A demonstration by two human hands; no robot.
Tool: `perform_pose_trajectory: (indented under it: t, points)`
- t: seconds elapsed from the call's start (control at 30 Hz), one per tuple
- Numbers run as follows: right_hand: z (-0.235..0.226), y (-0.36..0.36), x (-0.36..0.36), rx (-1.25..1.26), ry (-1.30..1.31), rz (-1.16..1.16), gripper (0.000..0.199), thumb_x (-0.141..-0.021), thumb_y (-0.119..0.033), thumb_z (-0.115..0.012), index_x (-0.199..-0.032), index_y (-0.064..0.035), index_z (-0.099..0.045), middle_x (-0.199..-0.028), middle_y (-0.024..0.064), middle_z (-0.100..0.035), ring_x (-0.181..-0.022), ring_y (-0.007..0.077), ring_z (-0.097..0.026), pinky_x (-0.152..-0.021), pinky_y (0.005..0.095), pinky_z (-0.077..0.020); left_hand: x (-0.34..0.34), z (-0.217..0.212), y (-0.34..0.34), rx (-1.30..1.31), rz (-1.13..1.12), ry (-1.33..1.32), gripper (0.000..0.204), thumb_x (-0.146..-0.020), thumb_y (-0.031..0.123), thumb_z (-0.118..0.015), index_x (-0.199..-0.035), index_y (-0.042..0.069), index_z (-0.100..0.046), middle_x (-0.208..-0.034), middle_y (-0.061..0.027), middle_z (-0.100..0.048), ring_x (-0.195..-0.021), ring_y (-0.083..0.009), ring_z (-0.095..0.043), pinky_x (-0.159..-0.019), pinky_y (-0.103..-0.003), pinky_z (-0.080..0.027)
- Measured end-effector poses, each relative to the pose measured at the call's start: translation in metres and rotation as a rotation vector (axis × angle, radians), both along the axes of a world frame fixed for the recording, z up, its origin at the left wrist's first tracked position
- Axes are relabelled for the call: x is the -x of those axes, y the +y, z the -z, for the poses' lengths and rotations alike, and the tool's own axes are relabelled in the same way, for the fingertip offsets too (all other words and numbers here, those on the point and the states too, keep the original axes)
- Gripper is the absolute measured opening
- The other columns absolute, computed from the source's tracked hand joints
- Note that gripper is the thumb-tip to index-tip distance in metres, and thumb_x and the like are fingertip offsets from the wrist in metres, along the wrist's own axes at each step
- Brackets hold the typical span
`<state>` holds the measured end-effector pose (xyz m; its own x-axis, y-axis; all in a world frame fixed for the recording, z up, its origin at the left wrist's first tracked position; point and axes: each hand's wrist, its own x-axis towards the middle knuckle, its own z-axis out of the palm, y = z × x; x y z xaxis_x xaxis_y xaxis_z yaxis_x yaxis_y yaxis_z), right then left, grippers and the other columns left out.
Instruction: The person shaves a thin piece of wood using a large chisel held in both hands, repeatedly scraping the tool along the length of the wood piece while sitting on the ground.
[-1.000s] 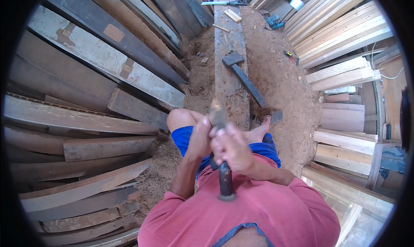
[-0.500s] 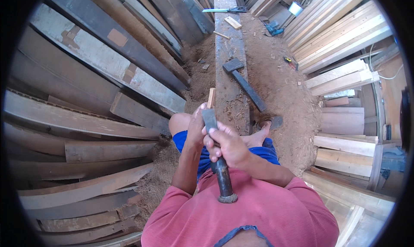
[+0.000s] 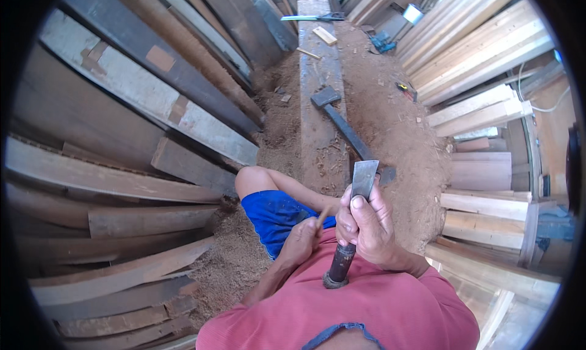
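My right hand (image 3: 371,225) is closed round a wide chisel (image 3: 364,178). Its flat steel blade points up and away from me, and the dark handle (image 3: 339,266) runs back to my shirt front, ending in a frayed butt. Lower and to the left, my left hand (image 3: 302,240) is closed on a small wooden stick (image 3: 323,216), whose tip shows above the fist by my lap. The stick and the chisel are apart. Beyond them a dark mallet (image 3: 347,127) lies across the plank bench (image 3: 317,136), its block head toward the far left.
Wood chips (image 3: 329,174) litter the bench. Farther up lie a thin stick (image 3: 309,54), a small wood block (image 3: 325,35) and a saw (image 3: 312,18). Boards (image 3: 201,118) lean along the left, pale timber (image 3: 488,51) along the right. A blue power tool (image 3: 382,43) sits on the sawdust-covered ground.
My left hand has drawn back toward my lap with the stick, away from the chisel blade. My right hand has swung the chisel to the right.
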<state>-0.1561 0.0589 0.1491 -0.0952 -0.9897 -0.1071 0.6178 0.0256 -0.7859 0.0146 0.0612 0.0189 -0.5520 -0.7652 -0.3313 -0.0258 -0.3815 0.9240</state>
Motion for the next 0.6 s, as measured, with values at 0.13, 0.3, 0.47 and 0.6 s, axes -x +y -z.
perform_pose_trajectory:
  t: [0.13,0.3,0.47,0.6]
  points:
    - [0.028,-0.016,0.006,-0.247,-0.026,-0.001,0.014,-0.100,-0.017,-0.042,-0.104,-0.0044,-0.046,-0.069,0.0000,-0.046,-0.048,0.0063,-0.039,-0.046,0.0246,-0.0415,0.006,0.009,-0.040,-0.156,-0.191,0.282,0.030,-0.103,0.033,-0.042,-0.084,0.009,-0.046,-0.058,0.0021,-0.041,-0.046,-0.0084,-0.035,-0.043,-0.025,-0.030]
    - [0.039,-0.036,-0.016,-0.289,-0.303,-0.171,0.013,-0.100,-0.019,-0.044,-0.105,-0.0080,-0.048,-0.072,-0.0014,-0.048,-0.053,0.0057,-0.042,-0.049,0.0250,-0.0433,0.032,-0.027,-0.110,-0.162,-0.237,0.409,0.029,-0.104,0.031,-0.041,-0.084,0.011,-0.046,-0.070,0.0029,-0.046,-0.057,-0.0058,-0.040,-0.052,-0.022,-0.034]
    - [0.035,-0.025,-0.036,-0.282,-0.224,-0.291,0.016,-0.100,-0.021,-0.044,-0.104,-0.0063,-0.049,-0.071,-0.0017,-0.044,-0.049,0.0047,-0.039,-0.047,0.0245,-0.0425,0.023,-0.044,-0.106,0.152,-0.147,0.119,0.029,-0.106,0.029,-0.036,-0.089,0.011,-0.051,-0.073,0.0061,-0.045,-0.066,-0.0018,-0.039,-0.056,-0.020,-0.034]
    - [0.033,-0.016,-0.035,-0.261,-0.178,-0.293,0.016,-0.100,-0.022,-0.044,-0.105,-0.0062,-0.047,-0.068,-0.0016,-0.042,-0.047,0.0052,-0.037,-0.046,0.0243,-0.0415,0.024,-0.054,-0.085,0.209,-0.191,0.107,0.034,-0.106,0.030,-0.033,-0.085,0.010,-0.050,-0.071,0.0053,-0.044,-0.065,-0.0035,-0.039,-0.057,-0.022,-0.036]
